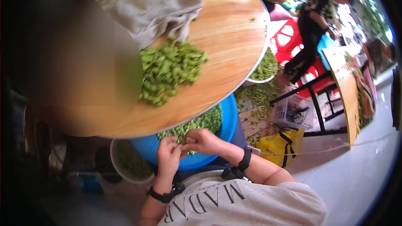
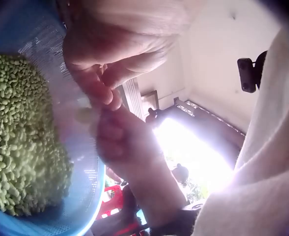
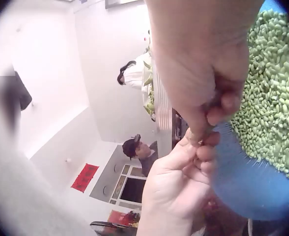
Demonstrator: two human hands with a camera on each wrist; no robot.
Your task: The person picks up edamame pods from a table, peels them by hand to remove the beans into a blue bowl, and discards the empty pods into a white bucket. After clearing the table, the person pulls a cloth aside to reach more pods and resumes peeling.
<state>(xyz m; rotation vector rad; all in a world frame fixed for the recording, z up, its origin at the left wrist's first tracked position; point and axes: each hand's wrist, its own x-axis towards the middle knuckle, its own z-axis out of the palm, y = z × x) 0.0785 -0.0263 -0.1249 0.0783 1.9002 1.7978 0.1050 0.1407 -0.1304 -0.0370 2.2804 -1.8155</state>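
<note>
My left hand point(image 1: 167, 158) and right hand point(image 1: 206, 143) meet fingertip to fingertip above a blue basket point(image 1: 230, 115). Between them they pinch a small green soybean pod point(image 3: 200, 142), mostly hidden by fingers and thumbs. Below lies a deep heap of shelled green soybeans point(image 2: 21, 137), filling much of the basket. A blurred pale-green bean point(image 2: 85, 115) shows in the air beside the fingertips in the left wrist view. On the round wooden table point(image 1: 234, 33), just beyond the basket, sits a pile of unshelled pods point(image 1: 173, 71).
A crumpled cloth point(image 1: 155, 8) covers part of the table. Under its edge stand a pale tub point(image 1: 115, 159) at left and a white basin of pods point(image 1: 266, 69) at right. A yellow bag point(image 1: 278, 146) and white crate point(image 1: 291, 111) are on the floor. Other people are nearby.
</note>
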